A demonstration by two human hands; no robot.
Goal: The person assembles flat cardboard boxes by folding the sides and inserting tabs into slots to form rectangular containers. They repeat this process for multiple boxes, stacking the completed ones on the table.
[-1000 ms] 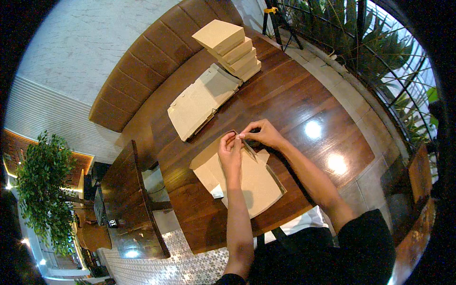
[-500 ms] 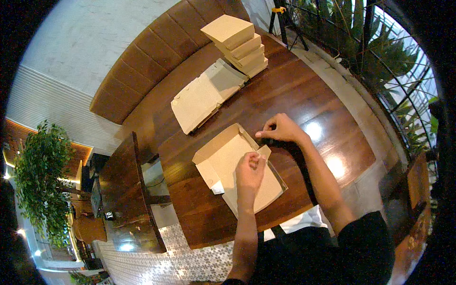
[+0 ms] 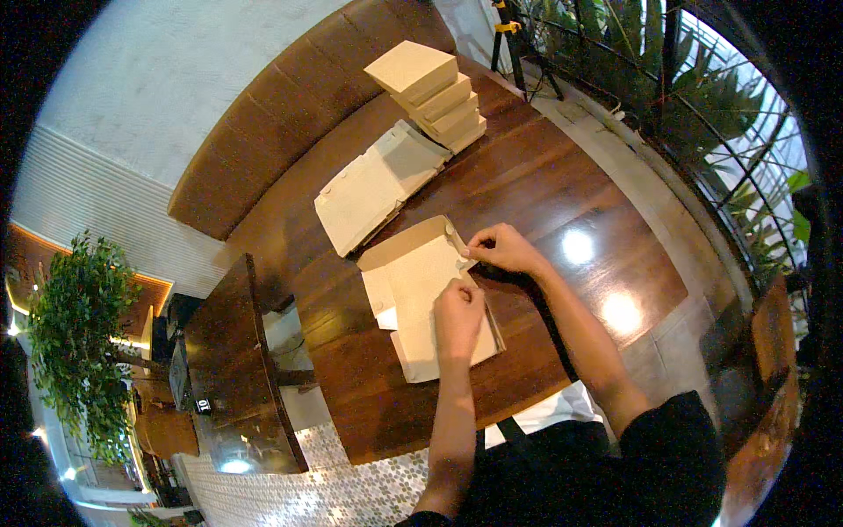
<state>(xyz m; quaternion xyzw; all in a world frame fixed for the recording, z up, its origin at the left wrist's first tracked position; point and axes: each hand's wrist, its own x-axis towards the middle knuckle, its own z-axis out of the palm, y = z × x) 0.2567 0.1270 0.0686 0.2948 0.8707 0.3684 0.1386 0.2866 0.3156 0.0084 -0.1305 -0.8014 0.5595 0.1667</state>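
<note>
An open cardboard box point(image 3: 410, 274) lies on the wooden table in front of me, its far wall standing and a side flap spread at its left. My right hand point(image 3: 504, 249) is closed in a pinch on the box's right edge, near the far corner. Over the box's inside, close to the same right side, my left hand point(image 3: 459, 318) is curled shut. What its fingers hold, if anything, is hidden.
Beyond the box lies a stack of flat cardboard blanks point(image 3: 369, 193). Folded boxes point(image 3: 430, 88) are piled at the table's far end, by a brown padded bench point(image 3: 281, 114). Another dark table point(image 3: 237, 369) stands to the left. A black tripod point(image 3: 514, 48) is behind.
My right hand has come down and left onto the box's edge from beside it. The left hand's fingers have curled tighter. The box has shifted left and slightly away in view.
</note>
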